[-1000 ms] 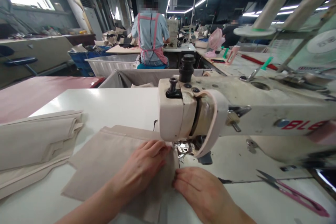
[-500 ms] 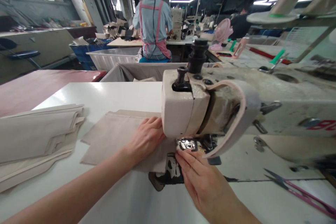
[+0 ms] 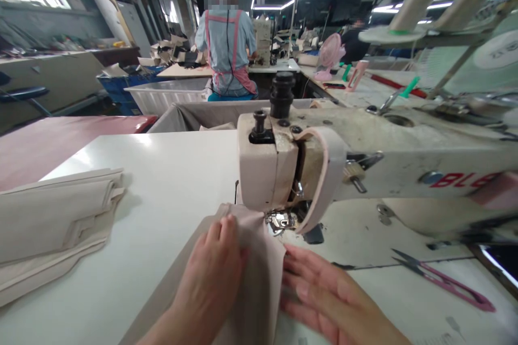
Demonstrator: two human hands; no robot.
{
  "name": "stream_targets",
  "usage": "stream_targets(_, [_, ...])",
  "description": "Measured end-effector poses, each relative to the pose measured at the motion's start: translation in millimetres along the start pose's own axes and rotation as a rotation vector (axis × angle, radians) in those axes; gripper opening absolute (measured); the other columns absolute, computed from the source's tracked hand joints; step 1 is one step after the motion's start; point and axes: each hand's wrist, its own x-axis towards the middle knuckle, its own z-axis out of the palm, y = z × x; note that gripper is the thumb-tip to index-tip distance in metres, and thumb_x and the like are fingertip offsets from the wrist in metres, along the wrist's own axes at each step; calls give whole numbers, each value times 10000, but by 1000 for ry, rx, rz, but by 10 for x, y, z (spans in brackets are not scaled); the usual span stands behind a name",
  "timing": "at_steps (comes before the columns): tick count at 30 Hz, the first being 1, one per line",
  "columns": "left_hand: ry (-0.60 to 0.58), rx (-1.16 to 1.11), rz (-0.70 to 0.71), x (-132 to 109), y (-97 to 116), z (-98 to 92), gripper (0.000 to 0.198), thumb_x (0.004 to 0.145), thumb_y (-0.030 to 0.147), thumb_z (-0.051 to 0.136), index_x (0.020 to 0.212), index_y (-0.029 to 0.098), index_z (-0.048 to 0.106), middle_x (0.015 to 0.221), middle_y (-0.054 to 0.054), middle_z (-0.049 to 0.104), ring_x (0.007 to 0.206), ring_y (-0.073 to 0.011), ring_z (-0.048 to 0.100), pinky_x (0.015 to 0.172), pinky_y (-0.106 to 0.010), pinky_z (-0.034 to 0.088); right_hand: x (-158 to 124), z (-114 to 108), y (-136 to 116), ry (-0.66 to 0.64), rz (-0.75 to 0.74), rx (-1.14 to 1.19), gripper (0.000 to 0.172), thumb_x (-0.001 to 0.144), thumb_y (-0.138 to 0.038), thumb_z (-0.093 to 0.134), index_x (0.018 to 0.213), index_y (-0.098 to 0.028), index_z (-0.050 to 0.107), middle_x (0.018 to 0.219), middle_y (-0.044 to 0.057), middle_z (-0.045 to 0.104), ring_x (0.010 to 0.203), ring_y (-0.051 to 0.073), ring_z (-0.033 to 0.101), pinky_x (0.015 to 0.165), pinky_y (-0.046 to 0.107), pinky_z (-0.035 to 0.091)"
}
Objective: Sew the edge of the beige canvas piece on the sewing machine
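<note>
A beige cloth piece (image 3: 259, 275) lies beneath the head of a white sewing machine (image 3: 259, 172), its upper edge at the metal presser foot (image 3: 279, 221). My left hand (image 3: 214, 269) is on the cloth, fingers curled and gripping a fold of it. My right hand (image 3: 324, 291) is at the cloth's right edge, its fingers extended and slightly apart, the fingertips partly behind that edge. Further left on the white table (image 3: 170, 172) rests a stack of folded beige cloth pieces (image 3: 52, 221).
Pink-handled snips (image 3: 449, 283) lie at the right, near a dark-screened device (image 3: 499, 261). A grey-lined bin (image 3: 194, 113) stands behind the table. Beyond it a person in a pink apron (image 3: 229, 54) sits facing away. A pink-topped surface (image 3: 73, 135) is at the left.
The cloth has turned and moved toward me, now hanging lower between my hands. My left hand has drawn back from the machine head. My right hand has shifted right and opened its fingers.
</note>
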Motion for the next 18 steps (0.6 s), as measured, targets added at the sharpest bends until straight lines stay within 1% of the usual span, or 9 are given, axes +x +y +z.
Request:
stream_targets(1, [35,-12,55,-102,53,9,333,907,101,381,1206,60,522,1147,-219,606,1050,-329,561,881,-471,485,-26,57,10,-68,99,164,433,815,-399,678,1214,-252,598,1223,109,657,1120,265,631,908,414,529])
stream_targets(3, [30,-136,189,-227,124,5,372,943,119,362,1304,134,449,1207,-146,595,1089,-261,558,930,-361,482,-20,151,-3,-134,178,291,487,711,-444,772,1117,-204,649,1080,105,717,1012,269,684,866,399,546])
stream_targets(5, [-78,-370,272,-236,152,-28,376,956,144,359,1322,199,427,1155,-85,614,1022,-194,588,894,-260,494,49,190,-67,-39,141,250,417,704,-406,792,1038,-189,668,1007,76,733,941,229,699,852,356,546])
stream_targets(6, [-119,-474,250,-204,156,-49,349,954,150,366,1286,211,453,1096,-70,630,961,-177,606,854,-240,505,95,188,-112,24,119,210,362,725,-371,781,1016,-186,672,997,64,733,921,208,697,848,338,543])
stream_targets(8, [-139,-636,129,-93,154,-84,272,938,134,381,1164,208,513,980,-54,650,860,-162,626,779,-234,518,186,161,-199,98,111,150,285,757,-302,751,997,-168,679,958,56,735,875,185,694,842,328,540])
stream_targets(10, [-118,-717,0,44,146,-94,209,923,129,415,1067,199,550,901,-41,651,794,-154,626,715,-233,512,251,133,-243,108,128,131,287,748,-296,749,985,-145,692,870,52,740,811,182,696,832,340,544])
stream_targets(11, [-125,-732,-27,112,142,-90,192,913,132,438,1037,193,571,872,-37,647,759,-150,619,686,-234,504,271,125,-241,115,134,126,307,735,-317,758,976,-137,700,822,48,740,775,183,698,821,348,548])
stream_targets(14, [-199,-723,-31,285,120,-64,177,864,122,497,957,183,635,827,-30,633,714,-146,596,658,-234,474,299,125,-179,159,128,105,388,696,-421,781,943,-128,718,738,42,733,706,188,697,780,362,560])
stream_targets(18, [-275,-725,-52,428,68,-54,106,808,132,553,844,178,642,729,-1,616,655,-134,562,608,-209,438,325,122,-132,194,120,83,440,656,-479,795,911,-127,722,693,36,719,682,194,692,740,357,566])
